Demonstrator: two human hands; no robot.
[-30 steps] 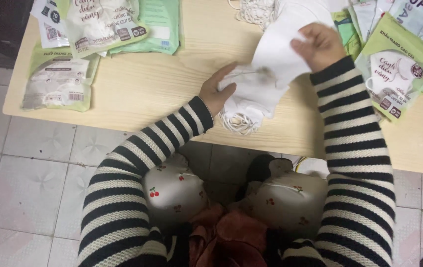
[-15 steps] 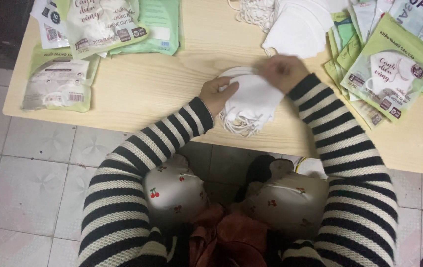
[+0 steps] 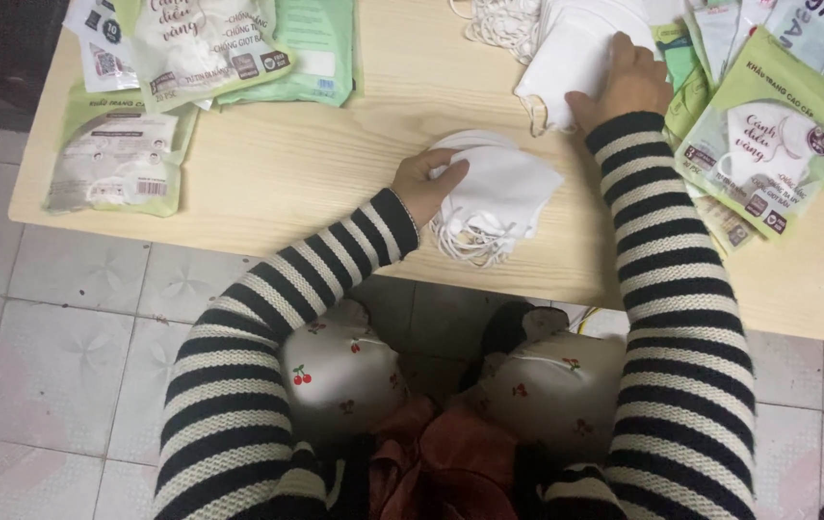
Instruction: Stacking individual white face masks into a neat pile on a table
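Pinning: left hand (image 3: 426, 178) presses down on the folded white mask stack (image 3: 494, 193), keeping it squared near the table (image 3: 335, 164) edge
Right hand (image 3: 628, 82): fingers closed on the top mask of the loose white mask pile (image 3: 571, 58), beside the green packets (image 3: 768, 144)

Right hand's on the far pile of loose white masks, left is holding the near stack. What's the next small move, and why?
Probably lift one mask off the far pile with the right hand and carry it to the near stack: those fingers already rest on the pile's top mask, and the left hand steadies the stack's edge.
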